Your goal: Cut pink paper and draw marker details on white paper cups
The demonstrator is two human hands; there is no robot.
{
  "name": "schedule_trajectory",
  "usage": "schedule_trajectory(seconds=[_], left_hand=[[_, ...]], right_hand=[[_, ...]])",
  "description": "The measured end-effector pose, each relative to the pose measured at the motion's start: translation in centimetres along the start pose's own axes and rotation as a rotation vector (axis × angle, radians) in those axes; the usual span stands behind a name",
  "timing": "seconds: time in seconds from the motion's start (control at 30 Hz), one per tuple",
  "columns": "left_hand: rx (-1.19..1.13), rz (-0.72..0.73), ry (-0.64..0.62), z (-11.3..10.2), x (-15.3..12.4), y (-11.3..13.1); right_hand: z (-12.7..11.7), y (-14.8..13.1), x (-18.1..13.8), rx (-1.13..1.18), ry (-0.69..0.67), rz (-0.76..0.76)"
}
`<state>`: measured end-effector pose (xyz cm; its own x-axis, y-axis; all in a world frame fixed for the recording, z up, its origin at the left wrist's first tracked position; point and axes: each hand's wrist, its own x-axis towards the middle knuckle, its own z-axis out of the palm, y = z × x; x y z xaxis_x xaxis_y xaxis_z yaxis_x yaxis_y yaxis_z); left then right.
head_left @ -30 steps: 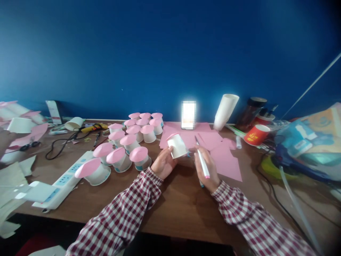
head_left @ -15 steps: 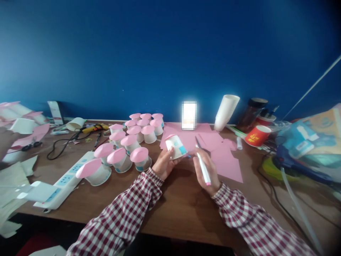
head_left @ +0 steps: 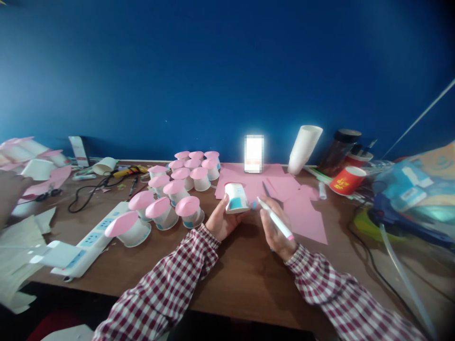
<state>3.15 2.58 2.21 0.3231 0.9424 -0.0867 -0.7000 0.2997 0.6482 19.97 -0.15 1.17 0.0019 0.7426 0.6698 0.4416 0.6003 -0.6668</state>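
Observation:
My left hand [head_left: 221,221] grips a small white paper cup [head_left: 236,197] with a teal band, held upside down just above the brown table [head_left: 234,279]. A white marker with a pink end [head_left: 275,219] is held in my right hand [head_left: 275,229], its tip pointing toward the cup from the right. Both sleeves are red-and-white check. Pink paper sheets [head_left: 302,213] lie behind and to the right of my hands.
Several upside-down cups with pink tops [head_left: 177,189] stand left of my hands. A white power strip [head_left: 88,241] lies at the left. A stack of white cups [head_left: 304,147], a red cup [head_left: 346,180], a dark jar [head_left: 337,149] and cables [head_left: 366,251] crowd the right. Another person's hand [head_left: 9,194] shows at far left.
My left hand has turned the cup, so its teal band now faces me. The marker in my right hand has tilted, its pink end swinging right.

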Motion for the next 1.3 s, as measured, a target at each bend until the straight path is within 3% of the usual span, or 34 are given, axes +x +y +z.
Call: schedule_trajectory(seconds=[0.17, 0.33, 0.53, 0.73, 1.03, 1.3], left_hand=[[0.003, -0.003, 0.114, -0.09, 0.08, -0.1], [0.013, 0.001, 0.204, -0.35, 0.34, -0.05], [0.035, -0.022, 0.153, -0.41, 0.47, -0.05], [0.002, -0.048, 0.188, -0.56, 0.53, 0.0], [-0.041, -0.073, 0.07, -0.93, 0.46, 0.07], [0.036, -0.003, 0.008, -0.83, 0.82, -0.52]], right_hand=[[-0.21, -0.2, -0.23, 0.085, -0.008, 0.146], [-0.17, 0.07, -0.26, 0.097, -0.023, 0.18], [0.04, 0.14, -0.28, 0.144, 0.001, 0.169], [0.08, 0.23, -0.35, 0.154, 0.026, 0.178], [0.01, 0.07, -0.19, 0.157, 0.04, 0.16], [-0.03, -0.14, -0.46, 0.113, 0.01, 0.166]])
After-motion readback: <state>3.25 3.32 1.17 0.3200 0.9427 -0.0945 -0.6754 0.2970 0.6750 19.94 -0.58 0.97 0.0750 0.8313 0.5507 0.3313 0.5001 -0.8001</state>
